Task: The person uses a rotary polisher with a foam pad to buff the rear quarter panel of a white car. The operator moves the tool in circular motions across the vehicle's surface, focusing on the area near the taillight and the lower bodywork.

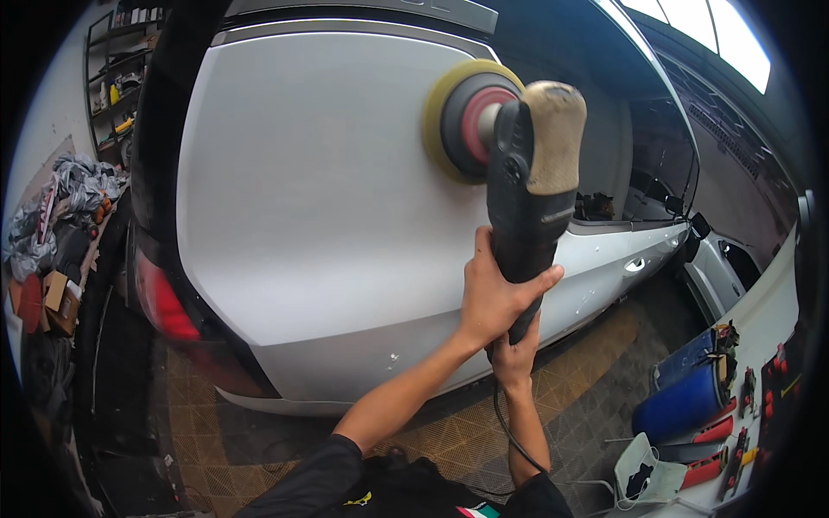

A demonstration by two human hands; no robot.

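A black rotary car polisher [528, 207] with a worn beige front cover is held up against the silver car [319, 181]. Its yellow-rimmed round pad [436, 129] meets the upper part of the rear side panel, beside the dark side window. My left hand [494, 298] is closed around the polisher's body, its thumb along one side. Lower down, my right hand [516, 356] grips the end of the handle, partly hidden behind the tool and my left hand. A black cord [509, 432] hangs from the handle past my right forearm.
The car's red tail light [168, 298] is at the left. A blue barrel [686, 404] and a pale chair [646, 473] stand at the lower right. Crumpled plastic sheeting [78, 190] and a shelf rack [117, 73] line the left wall. Grid tiles [414, 423] cover the floor.
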